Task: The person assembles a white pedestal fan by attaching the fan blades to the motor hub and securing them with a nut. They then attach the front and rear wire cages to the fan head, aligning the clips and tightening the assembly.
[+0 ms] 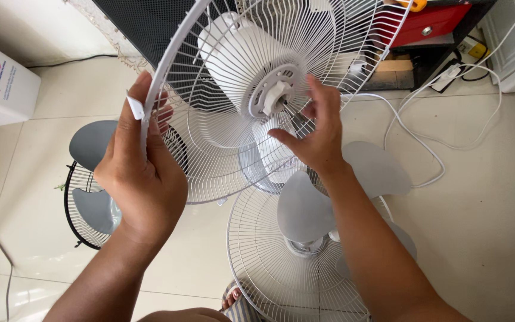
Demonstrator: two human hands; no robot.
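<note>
- left hand (141, 179) gripping rim of white wire guard (210, 155), closed
- right hand (317, 134) hovering open by motor hub (275, 92)
- guard looking light, springy; rim giving best hold

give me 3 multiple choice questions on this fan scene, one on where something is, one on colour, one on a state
1. Where does the loose grey fan blade lie?
A. on the white grille on the floor
B. on the red box
C. in the left hand

2. What colour is the motor housing?
A. black
B. white
C. red

3. How does the left hand stand to the rear guard's rim?
A. gripping it
B. well apart from it
C. flat on the floor

Answers:
1 A, the blade rests on the grille's wires.
2 B, the housing behind the shaft is white.
3 A, the fingers wrap the rim, while the right hand is by the hub.
</note>
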